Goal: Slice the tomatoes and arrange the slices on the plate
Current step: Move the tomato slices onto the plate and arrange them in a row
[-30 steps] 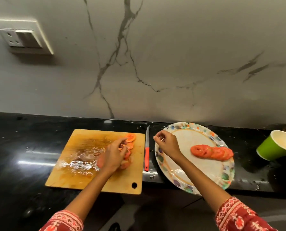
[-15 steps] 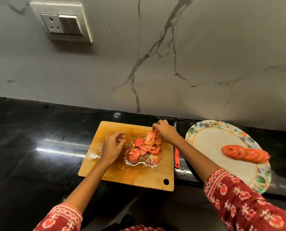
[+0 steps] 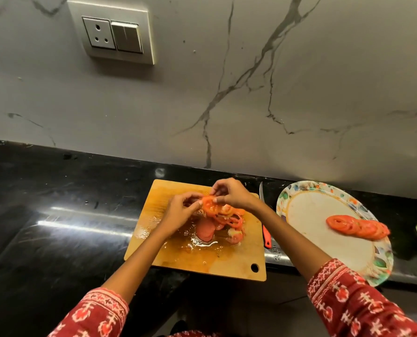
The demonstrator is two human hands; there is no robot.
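Black stone table carries everything we work with. Just below our hands the board is wet with juice, so slices will be slippery. Our left hand and right hand meet over the pile, fingertips of both pinching one slice lifted off it. We should hold it by the rim, lightly, and keep it flat so the rings do not tear. Right of our hands lies the knife, and beyond it the plate, where a row of slices already overlaps; the new one probably belongs at its end.
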